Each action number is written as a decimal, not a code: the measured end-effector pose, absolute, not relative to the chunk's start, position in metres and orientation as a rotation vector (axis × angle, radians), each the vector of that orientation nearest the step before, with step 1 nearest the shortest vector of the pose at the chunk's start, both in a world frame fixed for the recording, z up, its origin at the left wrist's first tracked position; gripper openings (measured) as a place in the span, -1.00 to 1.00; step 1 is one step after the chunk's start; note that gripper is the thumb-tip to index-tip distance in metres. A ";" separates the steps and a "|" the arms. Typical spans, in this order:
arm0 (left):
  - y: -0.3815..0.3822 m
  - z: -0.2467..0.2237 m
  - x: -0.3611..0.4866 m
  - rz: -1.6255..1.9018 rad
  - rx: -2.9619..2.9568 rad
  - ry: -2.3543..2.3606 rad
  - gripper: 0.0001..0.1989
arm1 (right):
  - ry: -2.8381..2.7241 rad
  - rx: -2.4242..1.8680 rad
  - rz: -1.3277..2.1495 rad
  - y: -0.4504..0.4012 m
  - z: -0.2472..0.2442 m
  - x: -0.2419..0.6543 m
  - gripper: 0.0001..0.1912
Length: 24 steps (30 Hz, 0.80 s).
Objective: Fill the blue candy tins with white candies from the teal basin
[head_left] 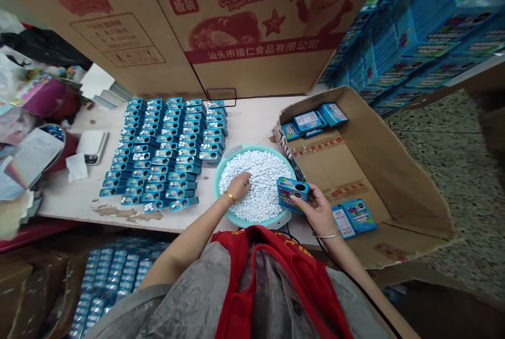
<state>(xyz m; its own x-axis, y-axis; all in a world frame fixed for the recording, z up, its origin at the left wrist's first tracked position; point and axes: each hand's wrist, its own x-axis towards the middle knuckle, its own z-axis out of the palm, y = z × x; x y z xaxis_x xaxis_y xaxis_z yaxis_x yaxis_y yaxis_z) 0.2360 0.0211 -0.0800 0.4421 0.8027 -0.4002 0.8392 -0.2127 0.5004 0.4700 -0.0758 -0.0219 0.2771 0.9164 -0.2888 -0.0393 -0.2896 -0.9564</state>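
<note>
My left hand [239, 186] rests with its fingers down among the small white candies [264, 181], which fill a round teal plastic basin [216, 186]. What its fingertips hold is hidden. My right hand [313, 207] grips a small blue tin [292, 194] just right of the basin, with the tin's lid side facing up. To the left, several rows of similar blue tins [165, 155] lie open on the white table [79, 192]. Both of my wrists wear a bangle.
A cardboard box [394, 181] at the right holds blue printed cartons [353, 218] and more tins [310, 121]. Large cardboard panels [256, 65] rise behind the table. Blue cartons [410, 39] are stacked at upper right. Bags, tissue [77, 167] and a white device [92, 147] lie at the left.
</note>
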 end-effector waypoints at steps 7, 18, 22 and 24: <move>0.018 -0.028 0.194 0.192 2.061 1.105 -0.73 | -1.418 -1.650 0.732 -0.072 -0.018 0.475 -0.63; 0.032 0.087 0.220 -0.142 2.402 0.909 -0.76 | -1.756 -1.480 0.616 -0.059 -0.014 0.454 -0.58; 0.028 0.117 0.242 -0.344 2.502 0.999 -0.79 | -1.749 -1.464 0.633 -0.061 -0.014 0.451 -0.56; 0.023 0.131 0.252 -0.410 2.549 1.020 -0.79 | -1.739 -1.459 0.637 -0.062 -0.014 0.450 -0.57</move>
